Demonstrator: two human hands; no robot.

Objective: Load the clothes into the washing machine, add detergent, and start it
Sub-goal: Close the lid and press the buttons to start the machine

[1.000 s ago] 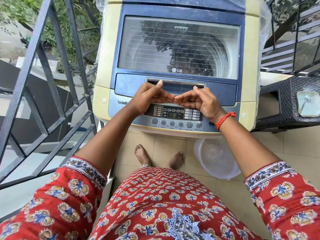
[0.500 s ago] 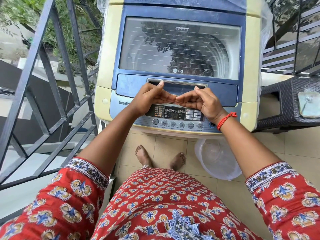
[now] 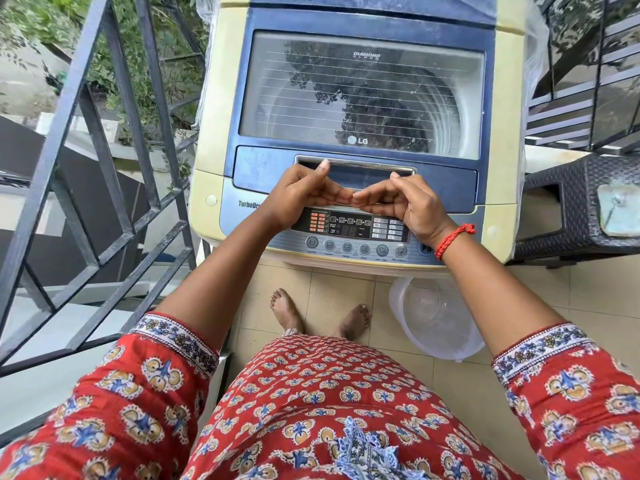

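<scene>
Outdoors, tiled balcony floor [image 3: 588, 292], iron railing [image 3: 114, 188]

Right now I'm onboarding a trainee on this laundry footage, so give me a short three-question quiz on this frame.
1. True or false: the washing machine lid is closed.
2. Where are the two hands? A) inside the drum B) at the lid's front edge, above the control panel C) on the railing
3. What lies on the floor by the person's feet?

Key
1. True: the glass lid lies flat over the drum.
2. B: left hand and right hand curl at the lid's front edge, fingertips meeting, thumbs by the lid handle.
3. A clear plastic tub, partly under the machine front.
</scene>
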